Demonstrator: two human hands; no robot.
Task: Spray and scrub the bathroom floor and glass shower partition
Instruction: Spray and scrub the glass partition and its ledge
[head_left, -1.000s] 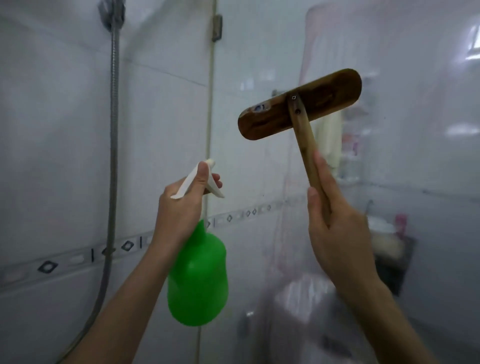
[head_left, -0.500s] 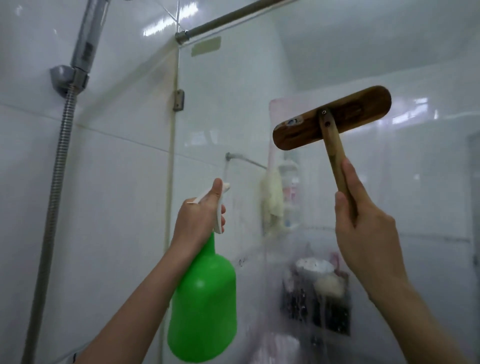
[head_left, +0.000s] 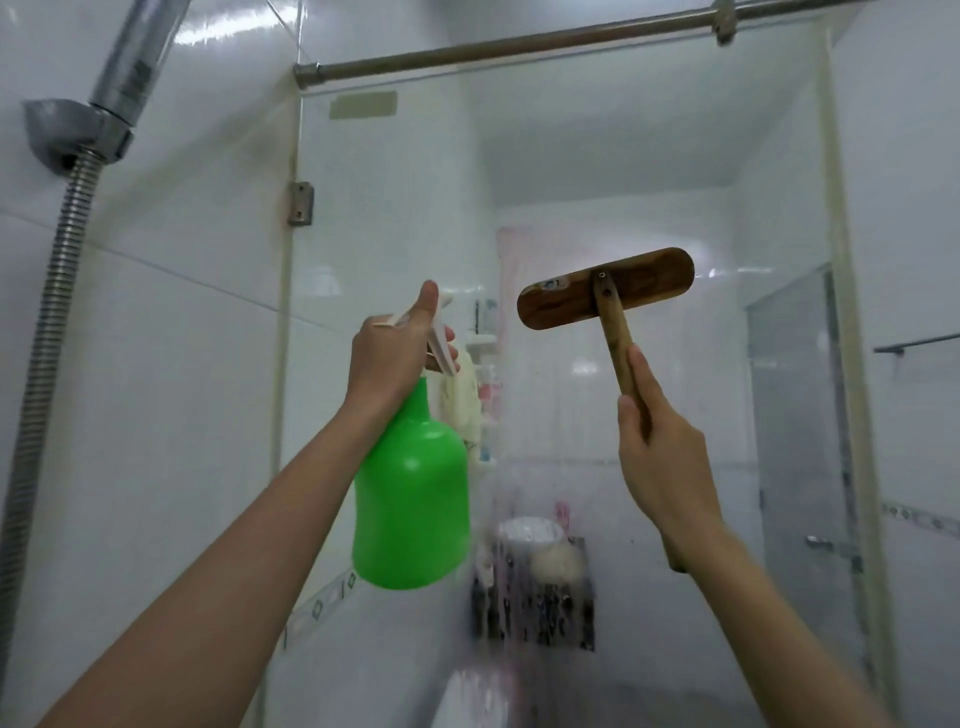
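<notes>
My left hand grips the white trigger head of a green spray bottle, raised at chest height and pointed at the glass shower partition. My right hand holds the wooden handle of a scrub brush; its flat brown head is up against or just before the glass, back side toward me. The lower part of the glass is wet and streaked with droplets; the upper part looks dry. The floor is out of view.
A metal shower hose and its wall bracket run down the tiled wall at left. A steel rail tops the glass, with a hinge at its left edge. Shelves with toiletries show blurred behind the glass.
The view has tilted upward, bringing the top rail and upper glass into sight. Both hands have stayed raised, holding bottle and brush, which sit lower in the frame now.
</notes>
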